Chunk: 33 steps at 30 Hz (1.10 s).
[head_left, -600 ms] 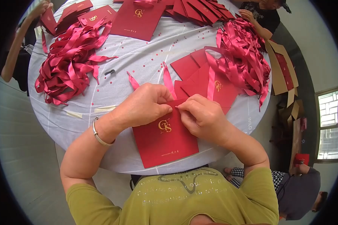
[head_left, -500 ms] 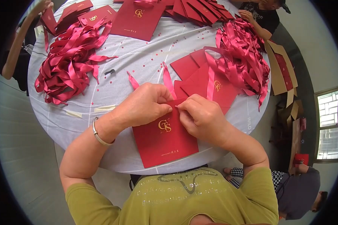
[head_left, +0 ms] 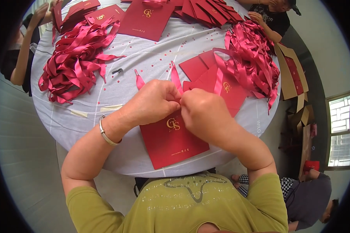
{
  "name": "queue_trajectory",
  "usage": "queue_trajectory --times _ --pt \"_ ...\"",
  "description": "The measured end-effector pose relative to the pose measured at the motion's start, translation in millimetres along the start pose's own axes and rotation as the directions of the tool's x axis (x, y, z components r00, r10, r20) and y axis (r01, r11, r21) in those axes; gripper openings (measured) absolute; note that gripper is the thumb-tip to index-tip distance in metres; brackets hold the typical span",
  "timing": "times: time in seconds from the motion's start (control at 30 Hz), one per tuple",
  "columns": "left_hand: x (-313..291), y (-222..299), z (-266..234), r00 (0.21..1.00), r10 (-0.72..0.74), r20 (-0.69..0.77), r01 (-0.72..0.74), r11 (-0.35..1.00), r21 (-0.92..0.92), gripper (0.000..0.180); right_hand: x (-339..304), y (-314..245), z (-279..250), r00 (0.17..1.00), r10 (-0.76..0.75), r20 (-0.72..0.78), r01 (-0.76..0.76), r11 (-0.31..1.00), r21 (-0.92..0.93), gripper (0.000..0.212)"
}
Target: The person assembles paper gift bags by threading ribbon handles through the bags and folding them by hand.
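Note:
A flat red paper gift bag (head_left: 175, 141) with a gold emblem lies at the table's near edge, its top tilted toward my hands. My left hand (head_left: 153, 101) is closed on the bag's top edge, thumb in front and fingers curled behind. Against its fingertips, my right hand (head_left: 204, 114) is pinched at the same top edge, where a pink-red ribbon (head_left: 176, 77) comes down; the exact grip is hidden by my fingers. Another ribbon end (head_left: 139, 80) stands up behind my left hand.
Heaps of loose ribbon lie at left (head_left: 76, 66) and right (head_left: 252, 58). More red bags (head_left: 233, 91) lie beyond my right hand, others (head_left: 146, 19) at the far side. A small black clip (head_left: 117, 71) and red dots are scattered about. Co-workers' hands (head_left: 256, 17) show at the far edge.
My right hand has moved up and slightly left, closer to my left fingertips; the ribbon tip it was pinching is now hidden. The bag appears slightly higher and farther right in view.

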<state>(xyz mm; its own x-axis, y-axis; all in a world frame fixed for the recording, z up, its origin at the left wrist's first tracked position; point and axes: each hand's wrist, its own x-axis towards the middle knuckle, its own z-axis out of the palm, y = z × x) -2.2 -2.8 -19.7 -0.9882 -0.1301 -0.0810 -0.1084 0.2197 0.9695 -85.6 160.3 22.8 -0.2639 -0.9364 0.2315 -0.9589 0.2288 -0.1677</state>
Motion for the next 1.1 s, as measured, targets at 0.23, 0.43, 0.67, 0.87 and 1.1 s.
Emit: queue_trajectory --times 0.23,0.43,0.67,0.87,1.1 --pt "-8.9 13.4 7.2 0.996 0.084 0.001 -0.08 0.951 0.3 0.016 -3.0 34.0 -5.7 0.998 0.068 0.012 -0.066 0.886 0.459 0.013" --pt "-17.3 23.0 13.2 0.993 0.109 -0.054 -0.082 0.928 0.363 0.022 9.5 50.1 -22.5 0.884 0.071 0.462 -0.446 0.422 0.789 0.019" --pt "-20.9 24.0 20.0 0.965 0.229 -0.127 -0.144 0.869 0.474 0.022 33.5 59.0 -25.0 0.882 -0.114 0.458 -0.236 0.732 0.638 0.016" --pt "-25.3 27.2 23.7 0.933 0.339 -0.12 -0.214 0.792 0.572 0.023 47.0 70.3 -14.8 0.807 -0.196 0.558 -0.366 0.575 0.732 0.018" --pt "-31.7 27.7 27.8 0.913 0.397 -0.098 -0.246 0.725 0.643 0.023 55.2 70.7 -9.7 0.682 -0.253 0.686 -0.427 0.625 0.654 0.019"
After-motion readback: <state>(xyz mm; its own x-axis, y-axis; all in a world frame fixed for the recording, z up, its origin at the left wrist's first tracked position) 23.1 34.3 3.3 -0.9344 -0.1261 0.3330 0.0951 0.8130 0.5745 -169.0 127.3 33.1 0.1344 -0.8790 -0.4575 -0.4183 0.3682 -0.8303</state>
